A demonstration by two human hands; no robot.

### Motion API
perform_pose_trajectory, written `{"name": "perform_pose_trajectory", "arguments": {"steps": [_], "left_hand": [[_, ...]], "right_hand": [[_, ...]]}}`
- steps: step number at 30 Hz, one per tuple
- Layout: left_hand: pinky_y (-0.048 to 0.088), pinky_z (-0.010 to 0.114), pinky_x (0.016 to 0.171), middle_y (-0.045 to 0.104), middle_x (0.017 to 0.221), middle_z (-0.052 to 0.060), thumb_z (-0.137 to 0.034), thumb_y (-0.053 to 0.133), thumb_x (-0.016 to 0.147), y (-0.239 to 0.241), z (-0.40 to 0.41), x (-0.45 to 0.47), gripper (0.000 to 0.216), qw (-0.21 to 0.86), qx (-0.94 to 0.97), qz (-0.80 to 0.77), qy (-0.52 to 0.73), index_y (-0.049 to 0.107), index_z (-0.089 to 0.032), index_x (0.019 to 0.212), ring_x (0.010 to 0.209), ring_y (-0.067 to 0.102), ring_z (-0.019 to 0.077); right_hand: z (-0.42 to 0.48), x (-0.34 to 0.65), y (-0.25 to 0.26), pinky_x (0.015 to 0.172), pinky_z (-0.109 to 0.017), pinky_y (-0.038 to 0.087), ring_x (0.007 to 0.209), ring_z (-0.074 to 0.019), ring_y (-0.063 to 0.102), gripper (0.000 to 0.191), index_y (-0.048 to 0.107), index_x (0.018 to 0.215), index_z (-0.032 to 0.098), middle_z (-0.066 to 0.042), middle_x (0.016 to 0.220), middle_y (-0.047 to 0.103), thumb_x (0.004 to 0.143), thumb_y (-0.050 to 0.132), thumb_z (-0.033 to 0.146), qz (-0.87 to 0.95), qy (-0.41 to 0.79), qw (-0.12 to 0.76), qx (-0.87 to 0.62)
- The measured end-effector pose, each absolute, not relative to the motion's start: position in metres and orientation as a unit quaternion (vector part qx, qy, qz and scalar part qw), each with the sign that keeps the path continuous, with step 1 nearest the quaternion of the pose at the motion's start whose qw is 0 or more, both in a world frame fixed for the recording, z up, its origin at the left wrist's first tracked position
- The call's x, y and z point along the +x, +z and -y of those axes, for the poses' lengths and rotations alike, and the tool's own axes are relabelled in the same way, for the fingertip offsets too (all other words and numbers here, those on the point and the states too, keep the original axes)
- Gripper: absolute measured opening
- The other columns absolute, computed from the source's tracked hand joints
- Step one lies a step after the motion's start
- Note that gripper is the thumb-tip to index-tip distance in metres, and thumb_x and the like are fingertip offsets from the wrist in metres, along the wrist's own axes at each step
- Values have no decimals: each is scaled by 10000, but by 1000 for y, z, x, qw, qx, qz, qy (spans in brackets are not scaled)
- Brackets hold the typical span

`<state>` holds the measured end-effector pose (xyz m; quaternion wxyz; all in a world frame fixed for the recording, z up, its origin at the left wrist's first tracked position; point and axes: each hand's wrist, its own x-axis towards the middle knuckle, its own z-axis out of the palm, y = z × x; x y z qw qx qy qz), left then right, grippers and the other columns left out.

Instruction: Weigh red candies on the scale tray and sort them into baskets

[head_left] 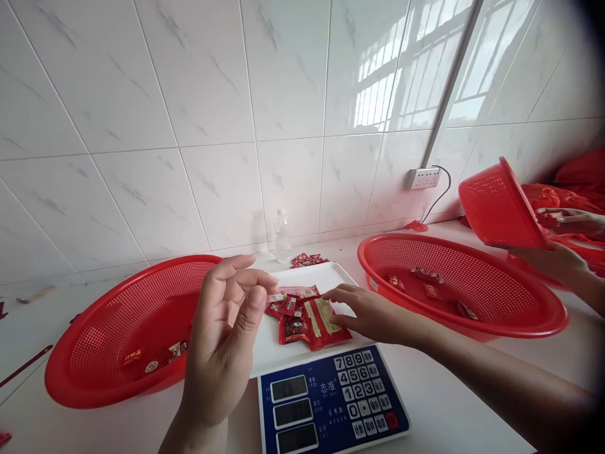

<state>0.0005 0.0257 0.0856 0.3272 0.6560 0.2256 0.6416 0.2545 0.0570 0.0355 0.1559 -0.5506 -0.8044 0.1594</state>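
Note:
My left hand is raised in front of the scale's tray, fingers loosely curled and apart, with nothing in it. My right hand reaches in from the right, thumb and forefinger apart over the edge of a red packet with a pale panel. Its fingertips seem to touch that packet. Several small red snack packets lie beside it on the white tray of a digital scale. The blue scale panel faces me, with number keys and three displays whose digits I cannot read.
Red perforated baskets stand left and right, each with a few wrapped snacks inside. At far right, another person's hands hold a tilted red basket. A plastic bottle and red packets lie behind the tray, near a tiled wall.

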Motion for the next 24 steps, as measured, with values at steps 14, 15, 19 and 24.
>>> {"name": "perform_pose_trajectory", "arguments": {"steps": [14,15,19,24], "left_hand": [[490,171,853,671,946,-36,-336,553,995,84,-23,2,201,309,696,-262,593,540,-335,1196,926,627,87],[487,176,857,670,951,-36,-340,554,994,84,-23,2,208,307,700,-265,589,537,-338,1201,928,627,89],[475,191,891,667,953,-39,-345,553,994,83,-25,1,220,301,714,-268,572,531,-343,1213,938,630,91],[476,176,889,676,952,-50,-340,543,1000,83,-26,3,216,312,720,-267,559,521,-350,1215,942,640,80]], "right_hand": [[-59,254,13,718,-381,518,827,-241,655,252,643,1116,208,-94,935,716,903,520,263,790,145,185,-566],[-57,254,15,725,-390,516,835,-246,652,250,646,1109,202,-101,937,712,905,511,257,790,146,186,-566],[-46,259,29,816,-398,519,928,-243,647,273,672,1104,188,-118,1051,679,936,503,322,800,178,185,-542],[-35,270,43,910,-334,511,1009,-198,649,287,706,1145,243,-71,1182,642,887,584,273,825,233,153,-492]]}}
